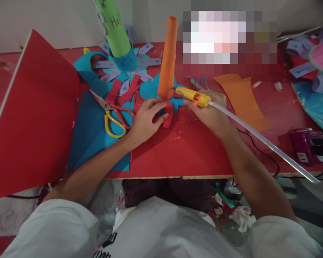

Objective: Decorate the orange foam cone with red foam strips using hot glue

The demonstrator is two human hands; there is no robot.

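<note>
A yellow hot glue gun (190,94) is gripped in my right hand (214,113), a long clear glue stick (261,139) jutting from its back end. Its nozzle points at the base of an upright orange paper cone (168,59). The cone stands on a blue flower-shaped paper base (148,89). My left hand (148,118) has its thumb and fingers closed on a red paper strip (168,116) at the front of the cone. Orange-and-yellow-handled scissors (115,116) lie beside my left wrist.
Blue paper sheets (88,132) and red strips (129,91) lie left, near an upright red board (40,104). Behind stands a green paper tube (115,30) on a blue base. To the right are orange paper (240,100), a purple box (304,145) and a black cable (254,143).
</note>
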